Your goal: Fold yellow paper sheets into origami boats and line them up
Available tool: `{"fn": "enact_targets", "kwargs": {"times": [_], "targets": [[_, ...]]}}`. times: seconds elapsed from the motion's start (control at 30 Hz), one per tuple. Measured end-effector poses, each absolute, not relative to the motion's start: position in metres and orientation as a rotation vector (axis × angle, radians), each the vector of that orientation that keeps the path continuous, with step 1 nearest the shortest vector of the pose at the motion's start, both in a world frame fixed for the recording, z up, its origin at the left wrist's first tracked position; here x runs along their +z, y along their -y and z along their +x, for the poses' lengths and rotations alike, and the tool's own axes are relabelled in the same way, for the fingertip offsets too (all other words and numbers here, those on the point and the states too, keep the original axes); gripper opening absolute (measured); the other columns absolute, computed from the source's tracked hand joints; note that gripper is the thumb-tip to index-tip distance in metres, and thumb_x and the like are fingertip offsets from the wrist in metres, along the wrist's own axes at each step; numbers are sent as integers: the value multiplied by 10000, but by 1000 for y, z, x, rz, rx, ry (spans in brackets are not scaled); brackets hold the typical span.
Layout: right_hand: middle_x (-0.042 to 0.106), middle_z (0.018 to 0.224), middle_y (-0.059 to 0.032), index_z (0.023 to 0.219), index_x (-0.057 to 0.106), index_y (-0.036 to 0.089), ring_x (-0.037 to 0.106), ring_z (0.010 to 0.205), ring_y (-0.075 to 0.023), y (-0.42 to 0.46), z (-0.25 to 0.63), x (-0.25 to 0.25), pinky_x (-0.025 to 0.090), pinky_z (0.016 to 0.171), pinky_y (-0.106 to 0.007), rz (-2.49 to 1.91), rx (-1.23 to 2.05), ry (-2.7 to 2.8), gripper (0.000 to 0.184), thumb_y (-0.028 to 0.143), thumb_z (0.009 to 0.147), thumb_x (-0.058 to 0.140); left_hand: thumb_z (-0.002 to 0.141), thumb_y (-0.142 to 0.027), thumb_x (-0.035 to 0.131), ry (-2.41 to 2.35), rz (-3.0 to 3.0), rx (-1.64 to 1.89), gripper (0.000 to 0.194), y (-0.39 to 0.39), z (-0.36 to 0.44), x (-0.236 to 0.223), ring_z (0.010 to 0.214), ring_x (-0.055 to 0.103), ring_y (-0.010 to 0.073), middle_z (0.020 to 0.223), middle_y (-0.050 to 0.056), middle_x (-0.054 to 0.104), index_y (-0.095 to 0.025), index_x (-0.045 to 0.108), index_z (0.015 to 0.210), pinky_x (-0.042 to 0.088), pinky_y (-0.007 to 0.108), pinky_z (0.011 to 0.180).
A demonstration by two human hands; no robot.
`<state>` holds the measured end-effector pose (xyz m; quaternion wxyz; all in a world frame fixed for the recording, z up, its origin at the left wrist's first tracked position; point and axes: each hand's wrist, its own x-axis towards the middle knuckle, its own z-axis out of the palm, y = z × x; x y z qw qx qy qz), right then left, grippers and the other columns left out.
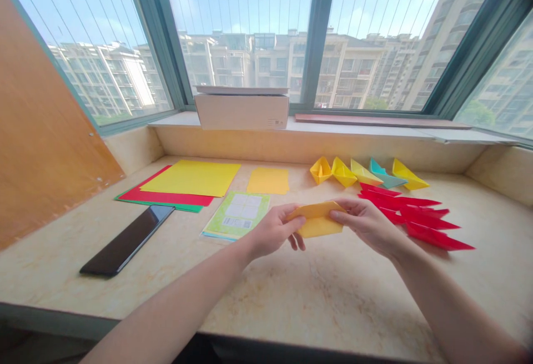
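Between both hands, above the stone counter, is a folded piece of orange-yellow paper (320, 222). My left hand (277, 228) pinches its left end, thumb on the near face. At the right end, my right hand (362, 220) grips the paper with its thumb in front and fingers behind. A fold line crosses the paper's upper part. To the right lie several red folded paper boats (425, 214), pointed and overlapping. Behind them stands a row of folded boats: an orange-yellow boat (320, 170), a yellow boat (343, 172), a teal boat (387, 175) and others.
Yellow sheets (191, 178) lie over red and green ones at the left. A square orange sheet (267, 180) and a green printed packet (239, 214) are nearer the middle. A black phone (127, 242) rests front left. A white box (242, 110) stands on the window ledge.
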<state>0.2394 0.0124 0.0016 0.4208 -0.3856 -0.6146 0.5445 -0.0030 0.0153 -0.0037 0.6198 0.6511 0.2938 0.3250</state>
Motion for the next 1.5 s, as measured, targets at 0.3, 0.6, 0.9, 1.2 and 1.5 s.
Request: {"fn": "enact_targets", "kwargs": {"times": [0.3, 0.6, 0.9, 1.2, 1.5], "targets": [[739, 1017, -68, 1186, 666, 230, 678, 906, -211, -12, 232, 1, 532, 770, -324, -989, 1348, 1476, 475, 384, 756, 796, 891, -319, 619, -908, 2012, 1134, 623, -17, -5, -18, 1001, 649, 237, 1253, 127, 571, -281, 346, 1449, 587, 399, 782], [721, 965, -63, 1311, 538, 241, 690, 922, -238, -3, 210, -7, 538, 781, -367, -912, 1373, 1418, 551, 402, 821, 732, 872, -510, 614, -918, 2674, 958, 706, -5, -6, -7, 1398, 344, 345, 1514, 176, 357, -225, 387, 1476, 307, 544, 1141], [713, 1010, -71, 1282, 552, 243, 667, 914, -217, 1, 202, -9, 509, 794, -353, -877, 1386, 1371, 472, 427, 867, 682, 775, -155, 603, -994, 2706, 837, 669, -7, -6, -11, 1279, 466, 326, 1369, 173, 513, -158, 447, 1426, 376, 513, 1087], [649, 1099, -74, 1415, 444, 281, 626, 879, -187, 3, 204, -5, 511, 791, -346, -830, 1192, 1593, 582, 483, 898, 621, 930, -204, 457, -873, 2054, 902, 319, -2, -1, 0, 916, 651, 231, 1028, 106, 690, -172, 602, 1212, 510, 362, 824], [682, 835, -52, 1096, 674, 198, 623, 708, -191, 4, 196, -8, 498, 633, -311, -1011, 1093, 1650, 384, 515, 890, 610, 963, -472, 449, -723, 1679, 755, 415, 7, 4, -2, 806, 630, 193, 906, 97, 686, -124, 665, 1030, 480, 287, 710]]}}
